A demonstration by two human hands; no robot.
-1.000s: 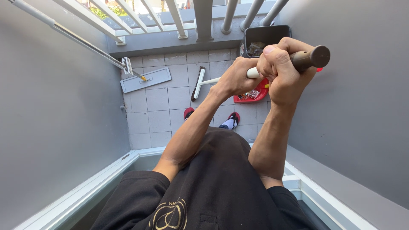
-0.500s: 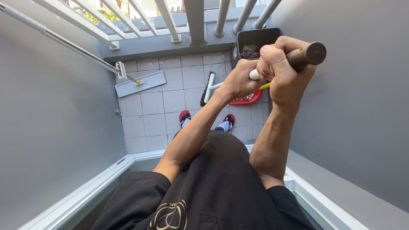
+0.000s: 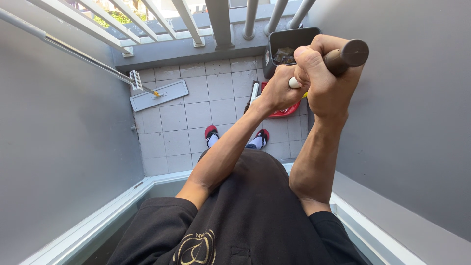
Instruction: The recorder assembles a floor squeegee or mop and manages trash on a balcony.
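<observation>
Right hand (image 3: 326,81): closed fully around the upper end of a long handle (image 3: 346,56), dark brown at the rounded tip, raised close to the camera. Left hand (image 3: 282,88): wrapped around the same handle just below the right hand, fingers curled shut over a pale section of the shaft; both hands touching or nearly touching one another. Lower part of the handle: runs down and away toward the floor, mostly hidden behind the hands and left forearm, ending at a brush head (image 3: 253,94) resting on the tiles beside a red dustpan (image 3: 284,110). Exact contact between brush head and dustpan: cannot tell. Dark grey bin (image 3: 289,41): standing on the floor in the far right corner, against the wall and just beyond the dustpan, with debris visible inside. Flat mop (image 3: 159,95): pale rectangular head lying on the tiled floor (image 3: 196,113) at left, well apart from the dustpan, with its metal pole leaning up along the left grey wall. White railing bars (image 3: 218,22): across the far end of the balcony. Feet in red sandals (image 3: 211,135): planted on the tiles, directly below the arms. Black shirt with a gold emblem: fills the lower foreground, above a white sill.
</observation>
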